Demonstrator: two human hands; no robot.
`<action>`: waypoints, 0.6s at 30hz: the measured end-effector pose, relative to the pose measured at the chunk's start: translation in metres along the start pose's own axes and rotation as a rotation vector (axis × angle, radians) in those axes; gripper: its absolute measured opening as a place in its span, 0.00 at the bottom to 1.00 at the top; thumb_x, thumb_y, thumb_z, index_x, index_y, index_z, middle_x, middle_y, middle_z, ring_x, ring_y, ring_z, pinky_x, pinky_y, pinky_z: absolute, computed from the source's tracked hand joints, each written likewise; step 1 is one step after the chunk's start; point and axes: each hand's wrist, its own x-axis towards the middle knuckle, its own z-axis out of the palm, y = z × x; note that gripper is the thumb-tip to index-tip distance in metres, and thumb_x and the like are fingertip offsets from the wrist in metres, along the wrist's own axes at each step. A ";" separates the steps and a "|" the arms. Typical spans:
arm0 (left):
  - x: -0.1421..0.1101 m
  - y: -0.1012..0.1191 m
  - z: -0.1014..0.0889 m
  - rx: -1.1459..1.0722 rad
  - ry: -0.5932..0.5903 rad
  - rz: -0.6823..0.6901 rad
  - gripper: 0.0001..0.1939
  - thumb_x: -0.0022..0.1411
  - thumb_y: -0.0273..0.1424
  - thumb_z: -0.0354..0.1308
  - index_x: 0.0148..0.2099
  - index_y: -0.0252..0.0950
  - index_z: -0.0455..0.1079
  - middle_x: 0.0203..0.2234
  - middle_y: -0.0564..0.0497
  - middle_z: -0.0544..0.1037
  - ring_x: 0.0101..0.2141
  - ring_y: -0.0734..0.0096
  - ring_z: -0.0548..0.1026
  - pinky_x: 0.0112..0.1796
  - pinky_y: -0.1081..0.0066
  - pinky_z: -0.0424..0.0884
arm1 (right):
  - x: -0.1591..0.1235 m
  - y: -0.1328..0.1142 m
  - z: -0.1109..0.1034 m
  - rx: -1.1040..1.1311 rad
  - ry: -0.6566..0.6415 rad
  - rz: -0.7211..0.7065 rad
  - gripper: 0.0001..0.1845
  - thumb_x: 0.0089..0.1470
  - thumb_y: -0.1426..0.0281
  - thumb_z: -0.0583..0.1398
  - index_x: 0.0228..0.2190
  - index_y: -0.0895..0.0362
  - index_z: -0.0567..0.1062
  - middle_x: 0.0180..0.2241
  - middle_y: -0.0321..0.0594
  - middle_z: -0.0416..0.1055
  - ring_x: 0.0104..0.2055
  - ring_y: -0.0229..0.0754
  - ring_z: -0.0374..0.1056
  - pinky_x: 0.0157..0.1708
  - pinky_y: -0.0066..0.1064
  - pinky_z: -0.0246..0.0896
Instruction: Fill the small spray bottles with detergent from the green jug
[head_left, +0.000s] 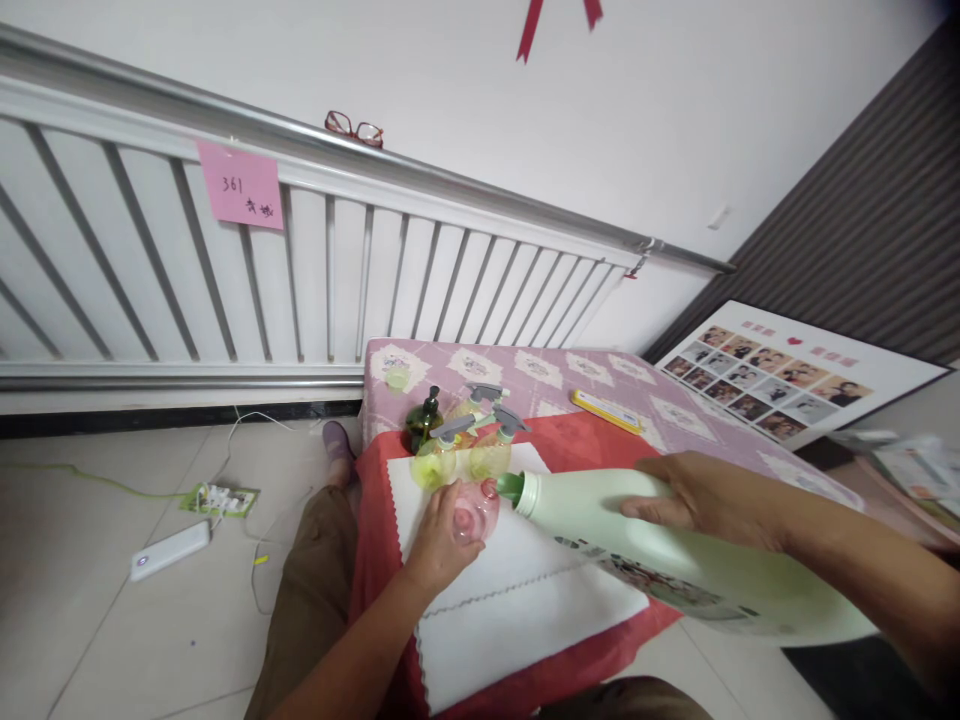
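My left hand (439,545) is closed around a small clear pink bottle (474,518), its uncapped mouth tilted to the right. My right hand (697,495) grips a large pale green detergent jug (675,560) by its handle, lying almost level. The jug's green spout (511,488) meets the mouth of the pink bottle; whether liquid is flowing I cannot tell. Just beyond stand yellowish spray bottles (435,468) with grey trigger heads and a dark green pump bottle (424,420).
A white scalloped cloth (525,620) lies over a red cloth (585,440) on the purple patterned table (517,370). Near the back is a yellow-and-white packet (606,411). A radiator (315,270) runs behind. On the floor are a power strip (225,499) and a white power bank (171,550).
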 end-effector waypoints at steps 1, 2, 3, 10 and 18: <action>0.000 0.000 0.000 -0.001 -0.001 0.001 0.46 0.43 0.27 0.65 0.65 0.40 0.54 0.59 0.41 0.66 0.60 0.49 0.64 0.60 0.56 0.63 | 0.000 -0.001 0.000 -0.001 0.002 -0.001 0.24 0.53 0.46 0.52 0.29 0.55 0.69 0.29 0.43 0.76 0.32 0.48 0.71 0.31 0.35 0.61; 0.000 0.001 0.000 -0.001 -0.002 0.001 0.47 0.43 0.28 0.66 0.65 0.40 0.54 0.58 0.41 0.66 0.60 0.49 0.64 0.60 0.56 0.63 | 0.000 -0.001 0.000 -0.003 0.001 -0.002 0.24 0.53 0.46 0.52 0.29 0.55 0.69 0.29 0.43 0.75 0.32 0.48 0.71 0.31 0.35 0.61; 0.000 0.001 0.000 -0.001 -0.003 -0.001 0.47 0.42 0.28 0.66 0.65 0.40 0.54 0.58 0.41 0.66 0.60 0.49 0.64 0.60 0.55 0.63 | -0.001 -0.002 -0.001 -0.007 -0.001 -0.002 0.24 0.53 0.46 0.52 0.29 0.55 0.69 0.29 0.44 0.75 0.32 0.48 0.71 0.31 0.35 0.60; 0.000 0.001 -0.001 -0.006 -0.004 0.001 0.47 0.42 0.28 0.67 0.65 0.39 0.54 0.58 0.41 0.66 0.60 0.49 0.64 0.60 0.55 0.62 | -0.003 -0.005 -0.002 -0.005 0.003 -0.010 0.23 0.53 0.47 0.53 0.27 0.54 0.69 0.28 0.43 0.75 0.31 0.49 0.71 0.31 0.36 0.60; -0.001 0.001 0.000 -0.007 -0.006 -0.005 0.47 0.42 0.27 0.66 0.65 0.39 0.54 0.58 0.41 0.66 0.60 0.50 0.63 0.60 0.57 0.62 | -0.002 -0.003 -0.001 -0.017 -0.007 -0.004 0.24 0.54 0.47 0.52 0.29 0.55 0.70 0.29 0.43 0.76 0.32 0.49 0.71 0.31 0.36 0.60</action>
